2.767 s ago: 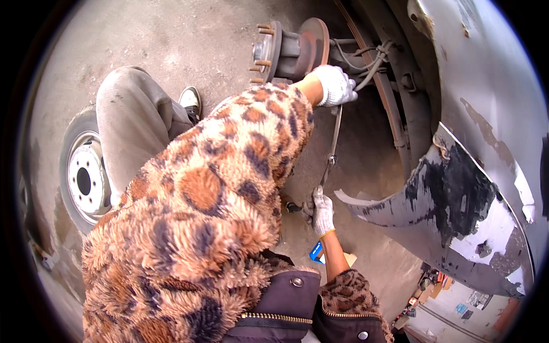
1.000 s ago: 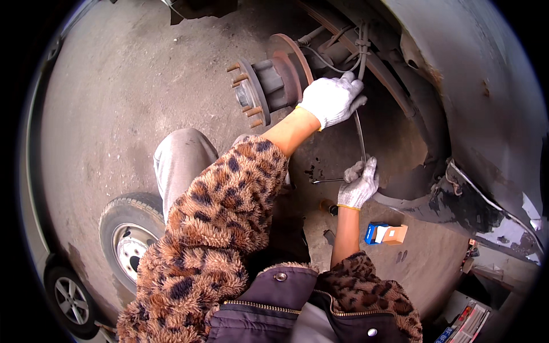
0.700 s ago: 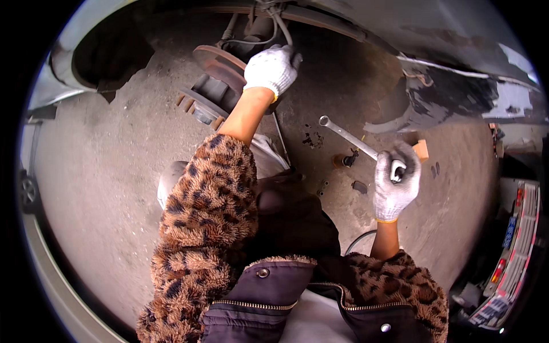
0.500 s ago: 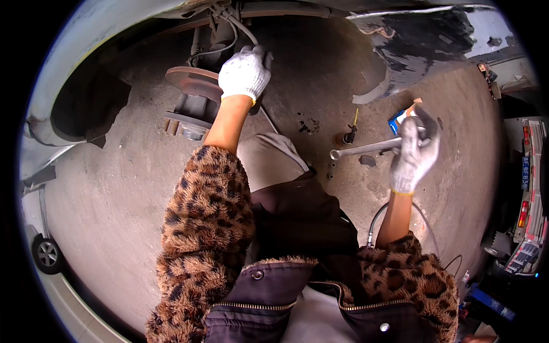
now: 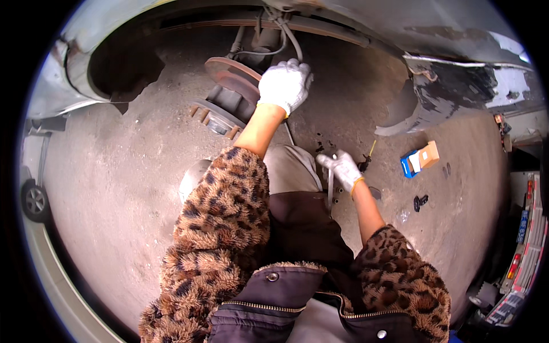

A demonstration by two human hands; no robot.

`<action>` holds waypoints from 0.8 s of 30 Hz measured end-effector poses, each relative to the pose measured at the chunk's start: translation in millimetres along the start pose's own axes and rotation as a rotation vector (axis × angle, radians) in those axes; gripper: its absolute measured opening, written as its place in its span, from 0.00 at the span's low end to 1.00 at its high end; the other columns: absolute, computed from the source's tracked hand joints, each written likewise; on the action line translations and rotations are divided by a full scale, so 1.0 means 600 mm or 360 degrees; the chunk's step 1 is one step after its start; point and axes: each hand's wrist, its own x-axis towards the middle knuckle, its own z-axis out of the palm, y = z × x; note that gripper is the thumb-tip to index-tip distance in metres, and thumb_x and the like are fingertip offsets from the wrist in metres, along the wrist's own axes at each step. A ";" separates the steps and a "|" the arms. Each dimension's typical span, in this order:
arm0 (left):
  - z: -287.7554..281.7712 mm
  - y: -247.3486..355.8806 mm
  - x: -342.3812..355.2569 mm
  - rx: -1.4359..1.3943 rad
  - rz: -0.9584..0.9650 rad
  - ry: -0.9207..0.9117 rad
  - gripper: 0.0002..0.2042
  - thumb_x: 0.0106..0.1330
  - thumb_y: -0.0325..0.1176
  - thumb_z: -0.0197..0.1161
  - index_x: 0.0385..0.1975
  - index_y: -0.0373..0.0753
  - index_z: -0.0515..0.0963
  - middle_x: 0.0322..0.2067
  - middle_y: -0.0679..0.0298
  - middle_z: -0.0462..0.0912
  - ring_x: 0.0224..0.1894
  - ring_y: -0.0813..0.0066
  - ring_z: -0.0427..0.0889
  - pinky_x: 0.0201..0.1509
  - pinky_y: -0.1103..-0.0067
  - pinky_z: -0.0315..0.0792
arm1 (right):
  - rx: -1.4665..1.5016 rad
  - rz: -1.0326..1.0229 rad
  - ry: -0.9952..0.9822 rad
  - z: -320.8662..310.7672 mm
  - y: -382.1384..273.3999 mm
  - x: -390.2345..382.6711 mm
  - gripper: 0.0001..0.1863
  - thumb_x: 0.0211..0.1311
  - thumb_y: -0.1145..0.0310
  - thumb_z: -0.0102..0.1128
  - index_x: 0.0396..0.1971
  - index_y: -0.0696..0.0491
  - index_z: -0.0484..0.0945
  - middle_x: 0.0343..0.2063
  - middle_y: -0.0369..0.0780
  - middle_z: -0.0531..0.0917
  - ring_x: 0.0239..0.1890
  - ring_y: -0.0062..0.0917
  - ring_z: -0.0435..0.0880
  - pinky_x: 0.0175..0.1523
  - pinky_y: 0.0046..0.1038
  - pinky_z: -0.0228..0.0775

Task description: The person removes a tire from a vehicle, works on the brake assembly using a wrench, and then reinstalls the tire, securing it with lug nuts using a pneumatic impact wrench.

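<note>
Wrench point(image 5: 330, 188) pinched in the right hand point(image 5: 337, 166), low over the floor! Farther up, the left hand point(image 5: 285, 84) curls around the hose point(image 5: 293, 43), still in place; beside it, the hub's point(image 5: 227, 100) already stripped, studs point(image 5: 233, 132) bare.

A blue plate point(image 5: 523, 220) on a vehicle point(image 5: 529, 247) bears white characters point(image 5: 521, 234).

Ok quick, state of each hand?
Left white-gloved hand: at the curved grey hose; grip hidden, can't tell.
Right white-gloved hand: closed, holding the slim silver metal wrench.
</note>
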 end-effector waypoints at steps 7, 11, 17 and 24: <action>-0.006 0.004 -0.001 0.0063 -0.0080 -0.0075 0.12 0.61 0.42 0.54 0.29 0.39 0.76 0.30 0.55 0.77 0.36 0.59 0.78 0.39 0.67 0.72 | -0.0224 -0.0176 -0.0048 0.062 0.044 0.021 0.30 0.47 0.51 0.65 0.39 0.63 0.76 0.38 0.56 0.79 0.44 0.44 0.79 0.48 0.34 0.70; -0.001 0.005 0.002 0.0115 -0.0022 -0.0050 0.12 0.61 0.42 0.54 0.29 0.40 0.76 0.31 0.55 0.78 0.35 0.58 0.79 0.38 0.67 0.73 | -0.0405 -0.0261 0.0120 0.053 0.085 0.070 0.36 0.46 0.46 0.66 0.41 0.68 0.74 0.38 0.56 0.80 0.44 0.43 0.79 0.47 0.34 0.70; 0.004 0.009 0.007 0.0249 0.0077 -0.0023 0.12 0.62 0.43 0.54 0.29 0.40 0.77 0.30 0.56 0.78 0.33 0.58 0.79 0.36 0.67 0.73 | -0.0206 0.0177 0.0199 0.126 0.177 0.120 0.31 0.51 0.46 0.61 0.41 0.62 0.76 0.38 0.54 0.80 0.46 0.44 0.78 0.49 0.35 0.70; 0.008 0.012 0.008 0.0395 0.0181 0.0064 0.13 0.61 0.43 0.55 0.32 0.40 0.78 0.29 0.57 0.78 0.32 0.57 0.79 0.34 0.67 0.73 | -0.0674 0.0160 -0.0002 0.216 0.207 0.117 0.15 0.54 0.69 0.51 0.40 0.58 0.74 0.38 0.51 0.80 0.44 0.44 0.79 0.48 0.41 0.72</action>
